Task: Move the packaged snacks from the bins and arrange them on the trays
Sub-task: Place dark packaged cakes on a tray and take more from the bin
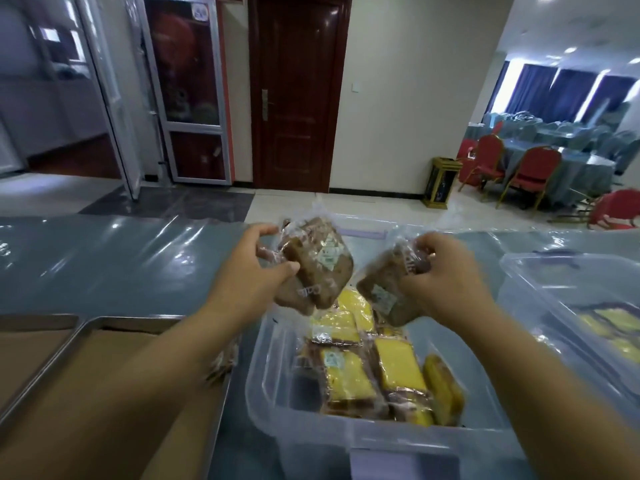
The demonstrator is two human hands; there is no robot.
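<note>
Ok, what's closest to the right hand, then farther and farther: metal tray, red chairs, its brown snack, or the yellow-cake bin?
From the right hand:
1. brown snack, in its grip.
2. yellow-cake bin, just below.
3. metal tray, to the left.
4. red chairs, far back right.

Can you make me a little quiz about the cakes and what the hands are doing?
1. True or false: the left hand grips a brown cake in clear plastic wrap, and the right hand holds nothing.
2. What colour are the wrapped cake slices lying in the clear plastic bin below the hands? A yellow, B green, C blue.
3. Fill in: the metal tray lined with brown paper lies to the ___ of that bin.

Key
1. False: the right hand grips a second brown wrapped cake.
2. A
3. left
</note>
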